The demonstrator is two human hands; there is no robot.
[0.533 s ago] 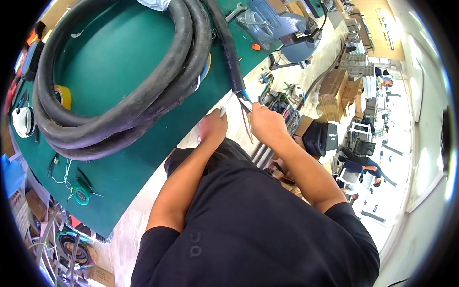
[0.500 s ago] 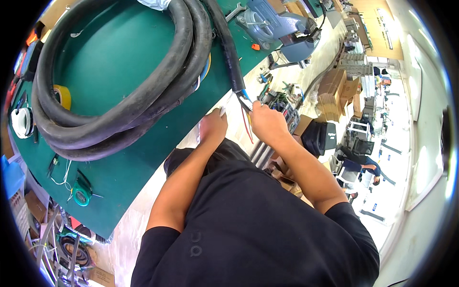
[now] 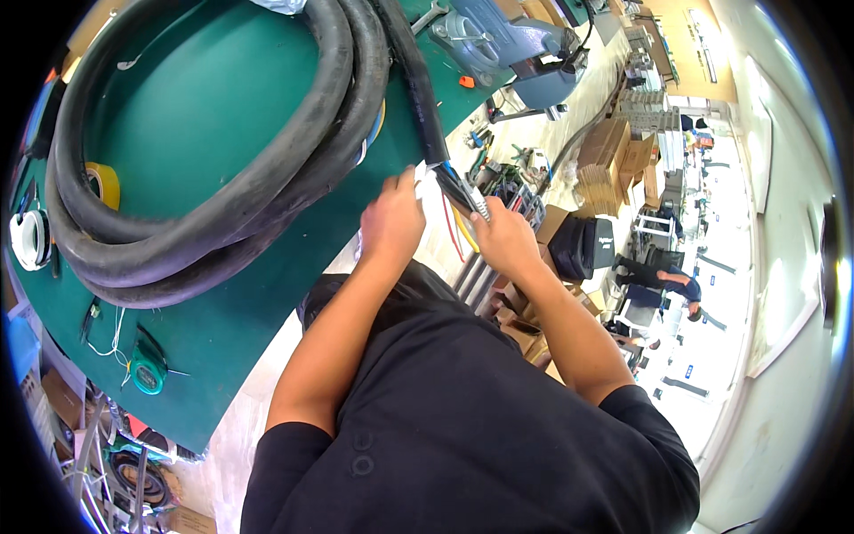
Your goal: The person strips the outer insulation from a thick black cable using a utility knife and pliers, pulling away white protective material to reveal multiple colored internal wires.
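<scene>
A thick black cable (image 3: pixel 418 98) hangs over the table's edge, its outer sheath ending between my hands. From that end come black, blue, red and yellow wires (image 3: pixel 465 233). My left hand (image 3: pixel 394 222) is closed on a thin white strip (image 3: pixel 427 183), right beside the sheath's end. Close by, my right hand (image 3: pixel 507 238) has its fingers closed at the wires, next to a slim silver-grey piece (image 3: pixel 479 205) whose kind I cannot make out. The cable's heavy coil (image 3: pixel 258 196) lies on the green table (image 3: pixel 213 116) to the left.
Yellow tape (image 3: pixel 108 185), a white roll (image 3: pixel 31 240) and a green tape measure (image 3: pixel 148 372) lie on the table. A blue-grey vise (image 3: pixel 485 40) and a wrench (image 3: pixel 431 16) are at the far end. Tools and cardboard boxes (image 3: pixel 605 165) stand beyond; a person (image 3: pixel 680 285) is farther right.
My left hand has risen to the sheath's end with the white strip. My right hand has shifted slightly down and right, and more of the wires shows, including a yellow one.
</scene>
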